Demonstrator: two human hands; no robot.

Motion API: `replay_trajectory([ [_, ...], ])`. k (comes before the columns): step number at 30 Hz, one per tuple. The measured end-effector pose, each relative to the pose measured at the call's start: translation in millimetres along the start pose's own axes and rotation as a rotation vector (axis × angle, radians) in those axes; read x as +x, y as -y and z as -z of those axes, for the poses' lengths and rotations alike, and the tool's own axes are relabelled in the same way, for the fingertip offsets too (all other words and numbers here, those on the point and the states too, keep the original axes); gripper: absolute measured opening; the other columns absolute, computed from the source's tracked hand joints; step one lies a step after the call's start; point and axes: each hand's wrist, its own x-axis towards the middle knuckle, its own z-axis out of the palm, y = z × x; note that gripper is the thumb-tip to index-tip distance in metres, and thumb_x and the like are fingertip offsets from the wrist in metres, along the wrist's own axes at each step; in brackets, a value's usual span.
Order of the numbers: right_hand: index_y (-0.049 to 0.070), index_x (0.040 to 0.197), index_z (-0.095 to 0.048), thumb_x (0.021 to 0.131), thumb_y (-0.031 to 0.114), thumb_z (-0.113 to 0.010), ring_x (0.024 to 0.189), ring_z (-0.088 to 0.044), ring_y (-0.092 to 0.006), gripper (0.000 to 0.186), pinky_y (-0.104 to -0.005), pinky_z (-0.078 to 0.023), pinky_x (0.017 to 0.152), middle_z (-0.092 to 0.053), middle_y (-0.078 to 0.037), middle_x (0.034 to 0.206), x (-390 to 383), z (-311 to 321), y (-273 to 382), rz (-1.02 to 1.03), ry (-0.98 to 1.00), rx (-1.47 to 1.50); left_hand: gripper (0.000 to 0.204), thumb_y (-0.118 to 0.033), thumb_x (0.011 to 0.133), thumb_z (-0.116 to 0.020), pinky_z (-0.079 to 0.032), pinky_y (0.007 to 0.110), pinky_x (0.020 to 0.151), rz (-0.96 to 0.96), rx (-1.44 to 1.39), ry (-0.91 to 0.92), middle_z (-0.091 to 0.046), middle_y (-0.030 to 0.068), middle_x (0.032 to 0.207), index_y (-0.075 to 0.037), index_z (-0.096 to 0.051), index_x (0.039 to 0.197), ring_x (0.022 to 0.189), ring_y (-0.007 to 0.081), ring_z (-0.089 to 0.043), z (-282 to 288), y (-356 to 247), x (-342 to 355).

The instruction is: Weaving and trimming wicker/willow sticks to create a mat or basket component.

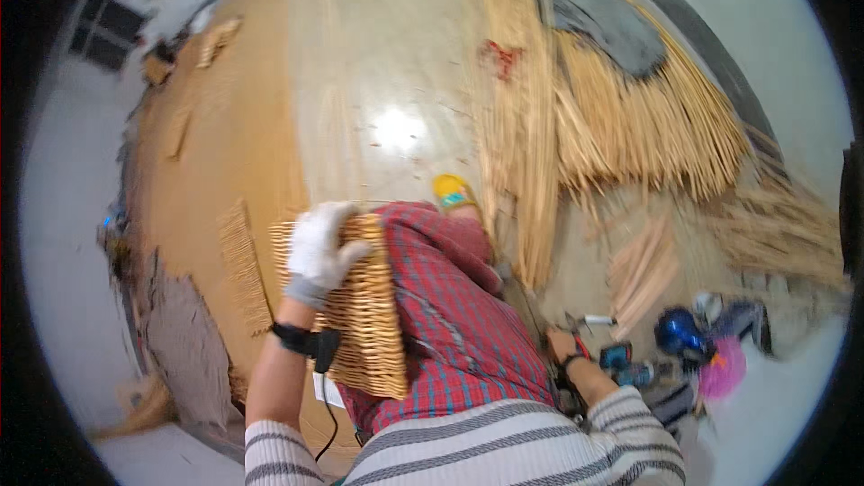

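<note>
A woven wicker basket [364,315] of pale golden cane lies against the person's red-and-blue plaid lap [450,324], its flat woven side turned up toward the camera and its upper rim under the left hand [319,250]. That hand wears a white work glove with a grey cuff; it lies over the basket's top edge with the fingers [353,254] spread slightly and curled down onto the weave, gripping the rim. The left forearm rises from the lower edge, bare below a grey-striped sleeve [279,454], with a black wrist strap [301,340] from which a thin black cable hangs. The right hand [565,344] is bare and low at the person's right side, just beside a cluster of tools; it appears closed around something, but motion blur and the knee hide what, and the state of its fingers cannot be told. Near it on the floor lie a blue power drill [630,364], a dark blue round object [679,333] and something pink [722,373]. A yellow shoe [453,191] shows beyond the knee. Farther off, bundles of long straw-coloured cane rods [621,117] fan across the shiny floor [387,81], with a grey cloth [594,9] lying over their far ends. A small woven panel [245,265] lies just left of the basket.
</note>
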Motion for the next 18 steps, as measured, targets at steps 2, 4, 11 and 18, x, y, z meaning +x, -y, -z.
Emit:
replay_trajectory([
  [2,0.005,0.099,-0.069,0.086,0.02,-0.059,0.098,-0.069,-0.0407,0.022,-0.0517,-0.055,0.08,-0.071,-0.023,0.098,0.6,21.4,2.2,0.031,-0.147,0.091,0.049,-0.032,0.074,-0.082,-0.046,0.046,0.092,0.017,-0.017,-0.013,-0.069,0.0136,0.106,-0.01,-0.065,0.114,0.104,0.0359,-0.063,-1.4,0.8,-6.6],
  [4,0.004,0.097,-0.071,0.088,0.025,-0.057,0.098,-0.069,-0.0404,0.027,-0.0511,-0.054,0.081,-0.072,-0.022,0.098,-8.4,61.8,2.7,0.009,-0.025,0.073,0.05,-0.038,0.078,-0.079,-0.046,0.046,0.094,-0.031,-0.029,-0.05,-0.068,0.0138,0.108,-0.01,-0.064,0.117,0.105,0.0356,-0.062,2.5,-1.1,-6.5],
  [11,0.008,0.08,-0.068,0.089,0.035,-0.057,0.061,-0.063,-0.0214,0.031,-0.038,-0.052,0.06,-0.063,-0.008,0.066,2.5,249.5,18.9,-0.139,0.083,0.723,0.07,-0.058,0.074,-0.077,-0.042,0.048,0.1,-0.092,-0.003,-0.035,-0.063,0.0163,0.117,-0.015,-0.062,0.126,0.114,0.0385,-0.056,17.7,-3.7,-17.8],
  [18,0.006,0.108,-0.048,0.096,0.019,-0.058,0.079,-0.065,-0.0164,0.02,-0.0312,-0.055,0.071,-0.062,-0.007,0.094,-47.6,375.6,151.6,0.314,-0.032,1.3,0.072,-0.06,0.071,-0.08,-0.044,0.046,0.097,-0.051,-0.077,-0.077,-0.066,0.0127,0.109,-0.016,-0.065,0.126,0.106,0.0354,-0.06,13.6,19.5,-18.0],
])
